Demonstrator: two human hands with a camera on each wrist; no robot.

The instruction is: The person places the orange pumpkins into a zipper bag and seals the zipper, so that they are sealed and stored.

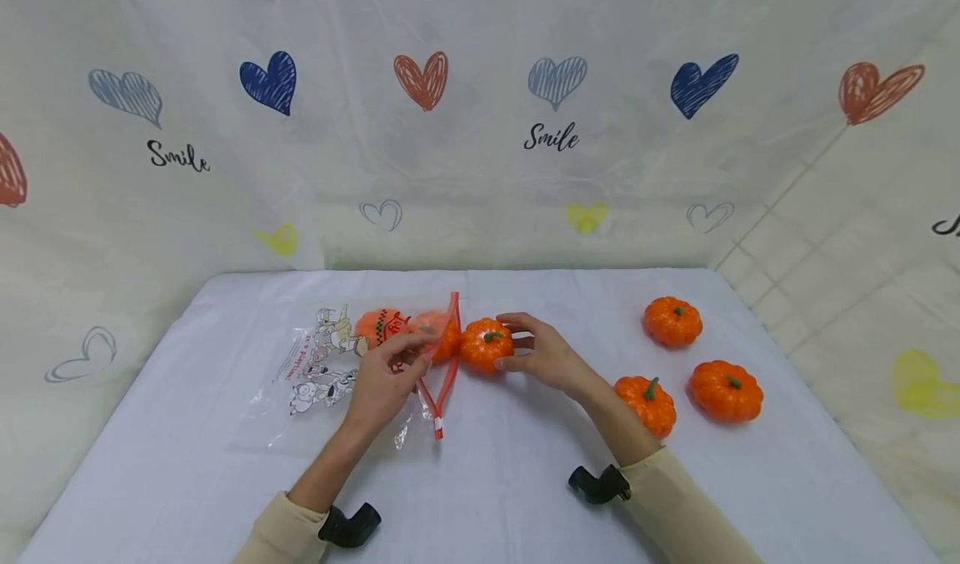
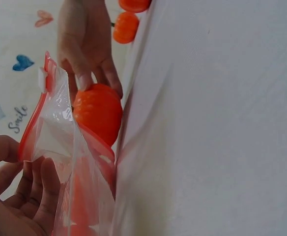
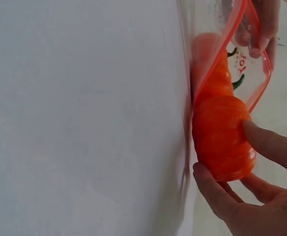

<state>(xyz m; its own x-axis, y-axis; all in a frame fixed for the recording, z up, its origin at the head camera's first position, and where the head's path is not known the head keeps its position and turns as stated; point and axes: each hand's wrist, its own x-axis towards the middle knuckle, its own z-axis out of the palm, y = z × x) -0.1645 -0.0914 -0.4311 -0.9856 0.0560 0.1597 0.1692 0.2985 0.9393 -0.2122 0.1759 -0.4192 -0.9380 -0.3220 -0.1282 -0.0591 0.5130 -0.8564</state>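
Note:
A clear zip bag (image 1: 277, 418) with a red zip edge and printed cartoon figures lies on the table, its mouth spread towards the right. Inside it sit two small orange toy pumpkins, the nearer one (image 3: 217, 84) just within the opening. My left hand (image 1: 382, 389) pinches the upper side of the bag's mouth and lifts it off the lower side, as the left wrist view shows. Between the thumb and fingers of my right hand (image 1: 551, 356) is another orange pumpkin (image 1: 480, 347) with a green stem, right at the bag's mouth. It is low, near the table surface.
Three more orange pumpkins stand on the right of the table: one at the back (image 1: 672, 322), one farther right (image 1: 725, 391), and one (image 1: 645, 406) close beside my right forearm. A white cloth (image 1: 517, 497) covers the table. Behind hangs a curtain printed with hearts.

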